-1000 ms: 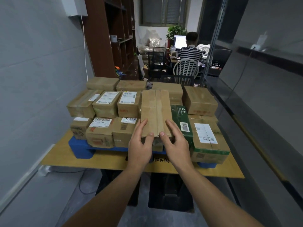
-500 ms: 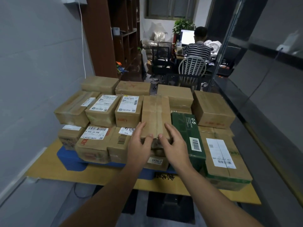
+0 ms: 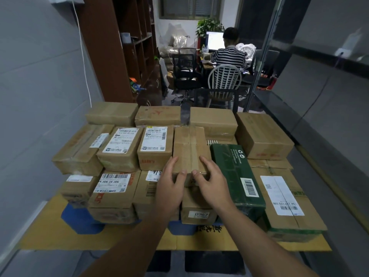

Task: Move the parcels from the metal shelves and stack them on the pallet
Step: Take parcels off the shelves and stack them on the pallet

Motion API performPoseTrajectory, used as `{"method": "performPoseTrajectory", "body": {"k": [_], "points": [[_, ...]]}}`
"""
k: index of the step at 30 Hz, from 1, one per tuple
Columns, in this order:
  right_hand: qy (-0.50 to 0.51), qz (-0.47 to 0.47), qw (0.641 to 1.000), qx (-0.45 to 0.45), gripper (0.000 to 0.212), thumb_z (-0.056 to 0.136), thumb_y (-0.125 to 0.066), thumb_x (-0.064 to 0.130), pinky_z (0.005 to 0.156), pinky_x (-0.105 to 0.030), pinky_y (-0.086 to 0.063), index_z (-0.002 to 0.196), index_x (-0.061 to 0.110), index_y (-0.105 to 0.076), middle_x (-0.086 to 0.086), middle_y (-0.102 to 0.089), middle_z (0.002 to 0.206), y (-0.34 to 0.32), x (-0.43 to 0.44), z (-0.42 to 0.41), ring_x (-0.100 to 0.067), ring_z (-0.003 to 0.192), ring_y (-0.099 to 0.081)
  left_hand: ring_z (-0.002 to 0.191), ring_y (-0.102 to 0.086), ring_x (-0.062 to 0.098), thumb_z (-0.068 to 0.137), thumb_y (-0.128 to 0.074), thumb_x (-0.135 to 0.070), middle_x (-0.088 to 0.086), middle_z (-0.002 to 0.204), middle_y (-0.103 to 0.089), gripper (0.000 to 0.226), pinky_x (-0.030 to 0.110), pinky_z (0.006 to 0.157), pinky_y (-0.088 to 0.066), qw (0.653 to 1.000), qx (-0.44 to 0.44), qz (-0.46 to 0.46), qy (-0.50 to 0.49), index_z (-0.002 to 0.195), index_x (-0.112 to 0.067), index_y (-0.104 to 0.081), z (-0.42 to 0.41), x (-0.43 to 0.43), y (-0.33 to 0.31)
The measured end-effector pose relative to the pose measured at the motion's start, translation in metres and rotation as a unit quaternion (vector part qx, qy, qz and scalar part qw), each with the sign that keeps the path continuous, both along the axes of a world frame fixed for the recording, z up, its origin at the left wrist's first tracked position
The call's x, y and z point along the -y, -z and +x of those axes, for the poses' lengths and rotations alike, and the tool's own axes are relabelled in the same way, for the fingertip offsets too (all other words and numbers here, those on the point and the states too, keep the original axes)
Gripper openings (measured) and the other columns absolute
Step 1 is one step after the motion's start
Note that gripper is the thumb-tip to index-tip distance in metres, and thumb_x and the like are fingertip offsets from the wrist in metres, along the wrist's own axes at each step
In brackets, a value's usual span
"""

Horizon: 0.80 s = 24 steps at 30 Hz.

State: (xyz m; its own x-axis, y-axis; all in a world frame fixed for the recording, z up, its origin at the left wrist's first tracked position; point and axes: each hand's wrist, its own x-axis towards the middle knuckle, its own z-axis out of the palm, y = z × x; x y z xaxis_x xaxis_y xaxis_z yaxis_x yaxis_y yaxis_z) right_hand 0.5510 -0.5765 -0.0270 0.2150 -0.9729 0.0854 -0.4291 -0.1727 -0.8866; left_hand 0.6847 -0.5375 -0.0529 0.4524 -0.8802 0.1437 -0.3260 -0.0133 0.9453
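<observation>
Two bare forearms reach forward from the bottom edge. The left hand [image 3: 169,182] and right hand [image 3: 211,178] rest side by side on the near end of a long brown parcel [image 3: 189,146]. The fingers are spread and lie loosely on its top, and the thumbs almost meet at its near edge.

That parcel sits in the upper layer of the stack, over a box labelled 0967 [image 3: 199,208]. A green box [image 3: 235,172] lies just to its right and a labelled carton [image 3: 156,148] touches its left side. The stack stands on a blue pallet [image 3: 79,218], which sits on a yellow cardboard sheet [image 3: 50,232].

Beyond the parcels, a person in a striped shirt [image 3: 228,56] sits on a white chair [image 3: 224,76] facing a screen [image 3: 215,40]. A brown bookcase [image 3: 111,47] stands on the left.
</observation>
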Motion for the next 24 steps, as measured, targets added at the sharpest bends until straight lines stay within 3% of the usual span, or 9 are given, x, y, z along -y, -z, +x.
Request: {"method": "performPoseTrajectory", "body": {"k": [7,12,16,20,24], "points": [[0.005,-0.01,1.0,0.013,0.055,0.097,-0.065,0.03,0.109,-0.022,-0.03,0.149,0.029,-0.046,0.006,-0.042,0.152,0.003,0.003,0.003,-0.001,0.13,-0.036,0.135,-0.046,0.011,0.101,-0.058,-0.031,-0.004,0.149,-0.049,0.051,0.038,0.113,-0.04,1.0,0.023,0.002,-0.008,0.149,-0.028,-0.044,0.006,0.006,0.003],[0.011,-0.004,1.0,0.023,0.055,0.097,-0.065,0.03,0.111,-0.022,-0.029,0.149,0.029,-0.045,0.005,-0.04,0.154,0.002,0.004,0.007,-0.01,0.141,-0.036,0.128,-0.045,0.005,0.099,-0.06,-0.031,-0.003,0.146,-0.049,0.051,0.025,0.103,-0.036,0.999,0.028,0.002,-0.018,0.148,-0.026,-0.045,0.008,0.007,0.001],[0.012,-0.006,1.0,0.019,0.055,0.098,-0.064,0.031,0.108,-0.02,-0.027,0.15,0.029,-0.044,0.004,-0.04,0.154,0.002,0.003,0.008,-0.009,0.14,-0.036,0.125,-0.044,0.003,0.099,-0.06,-0.031,-0.004,0.145,-0.049,0.05,0.023,0.1,-0.034,0.999,0.034,0.005,-0.021,0.148,-0.026,-0.047,0.007,0.005,-0.003],[0.02,-0.007,0.999,0.026,0.055,0.099,-0.063,0.031,0.108,-0.021,-0.028,0.15,0.028,-0.045,0.005,-0.04,0.153,0.002,0.0,0.01,-0.004,0.133,-0.036,0.129,-0.046,0.01,0.1,-0.061,-0.03,-0.001,0.145,-0.049,0.05,0.025,0.103,-0.035,0.999,0.035,0.004,-0.03,0.147,-0.024,-0.048,0.006,0.004,-0.006],[0.03,-0.017,0.999,0.037,0.051,0.099,-0.062,0.03,0.116,-0.029,-0.032,0.148,0.029,-0.048,0.006,-0.041,0.152,0.005,-0.005,0.008,-0.009,0.139,-0.037,0.13,-0.049,0.014,0.099,-0.062,-0.029,-0.003,0.141,-0.049,0.05,0.036,0.11,-0.042,0.999,0.022,-0.006,-0.025,0.147,-0.026,-0.048,0.007,-0.002,-0.008]]}}
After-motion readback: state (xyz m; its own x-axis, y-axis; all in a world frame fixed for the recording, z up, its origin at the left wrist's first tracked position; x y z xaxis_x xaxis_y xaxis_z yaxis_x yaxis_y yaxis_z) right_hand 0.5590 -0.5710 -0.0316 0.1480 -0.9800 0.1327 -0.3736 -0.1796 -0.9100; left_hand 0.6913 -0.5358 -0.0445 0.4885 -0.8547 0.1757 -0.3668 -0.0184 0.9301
